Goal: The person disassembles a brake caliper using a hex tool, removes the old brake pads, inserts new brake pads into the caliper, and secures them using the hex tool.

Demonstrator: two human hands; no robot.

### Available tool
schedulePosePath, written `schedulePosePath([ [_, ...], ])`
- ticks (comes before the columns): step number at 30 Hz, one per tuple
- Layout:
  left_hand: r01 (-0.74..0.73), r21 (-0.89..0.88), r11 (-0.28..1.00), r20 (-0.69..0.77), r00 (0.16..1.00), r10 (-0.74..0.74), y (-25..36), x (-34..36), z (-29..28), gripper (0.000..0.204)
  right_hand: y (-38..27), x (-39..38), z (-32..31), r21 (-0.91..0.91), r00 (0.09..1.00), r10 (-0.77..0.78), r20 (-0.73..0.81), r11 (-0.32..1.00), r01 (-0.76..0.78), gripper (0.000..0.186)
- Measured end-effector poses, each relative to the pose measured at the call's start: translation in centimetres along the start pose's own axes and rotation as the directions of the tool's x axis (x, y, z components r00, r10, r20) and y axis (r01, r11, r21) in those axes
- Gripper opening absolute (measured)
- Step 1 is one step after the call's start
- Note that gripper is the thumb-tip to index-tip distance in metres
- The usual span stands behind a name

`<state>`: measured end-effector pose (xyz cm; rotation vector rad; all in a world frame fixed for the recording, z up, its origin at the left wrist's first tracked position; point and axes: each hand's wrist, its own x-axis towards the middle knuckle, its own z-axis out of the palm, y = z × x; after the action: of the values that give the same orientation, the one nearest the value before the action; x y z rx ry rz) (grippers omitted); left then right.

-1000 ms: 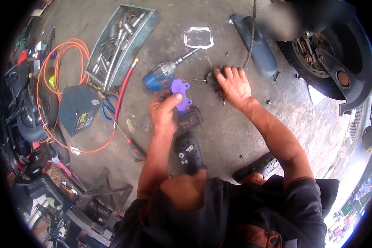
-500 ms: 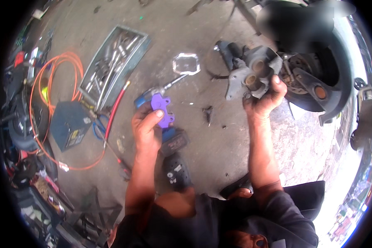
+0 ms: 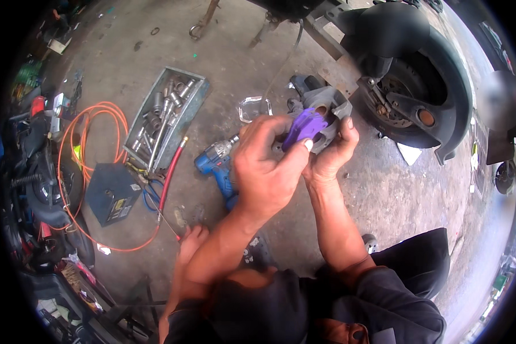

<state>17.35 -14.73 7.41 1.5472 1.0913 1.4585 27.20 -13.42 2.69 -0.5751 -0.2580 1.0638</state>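
Observation:
My left hand [image 3: 265,169] pinches a purple brake pad [image 3: 304,129] between thumb and fingers. The pad is held up against the grey brake caliper [image 3: 327,96] and covers part of it; whether the two touch I cannot tell. From below and the right, my right hand [image 3: 331,153] grips the caliper, its thumb raised along the side. A round piston bore of the caliper shows just above the pad. On the floor left of my left hand lies a blue cordless impact wrench [image 3: 215,165], partly behind my forearm.
A metal tray [image 3: 198,94] of sockets and wrenches lies at left, near a coiled orange hose [image 3: 85,169], a dark box [image 3: 112,192] and a red hose [image 3: 169,172]. Another person's hand [image 3: 194,242] reaches in beside my left forearm. A wheel [image 3: 410,129] stands at right.
My left hand has brought the brake pad right, up to the caliper. My right hand and the caliper have moved slightly left. Another person's hand has come in at lower left.

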Motion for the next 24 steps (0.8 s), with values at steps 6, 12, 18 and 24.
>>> schedulePosePath([
  [6, -0.250, 0.222, 0.942, 0.098, 0.967, 0.234, 1.1, 0.5, 0.2, 0.026, -0.7, -0.6, -0.8, 0.015, 0.996, -0.072, 0.043, 0.997, 0.072, 0.054],
  [12, -0.268, 0.268, 0.925, 0.076, 0.963, 0.257, 0.6, 0.4, 1.0, 0.022, -0.3, -0.9, -0.5, -0.025, 0.987, -0.108, 0.122, 0.993, 0.111, 0.057],
  [18, 0.168, -0.168, 0.971, 0.080, 0.985, -0.156, 0.9, -0.1, 0.8, 0.022, 0.1, -1.2, -0.9, 0.061, 0.989, -0.118, 0.091, 0.992, 0.113, 0.058],
  [24, 0.150, -0.146, 0.978, 0.084, 0.987, -0.139, -0.1, 0.0, 0.5, 0.022, 0.3, -1.4, -0.7, 0.068, 0.992, -0.085, 0.093, 0.995, 0.078, 0.059],
])
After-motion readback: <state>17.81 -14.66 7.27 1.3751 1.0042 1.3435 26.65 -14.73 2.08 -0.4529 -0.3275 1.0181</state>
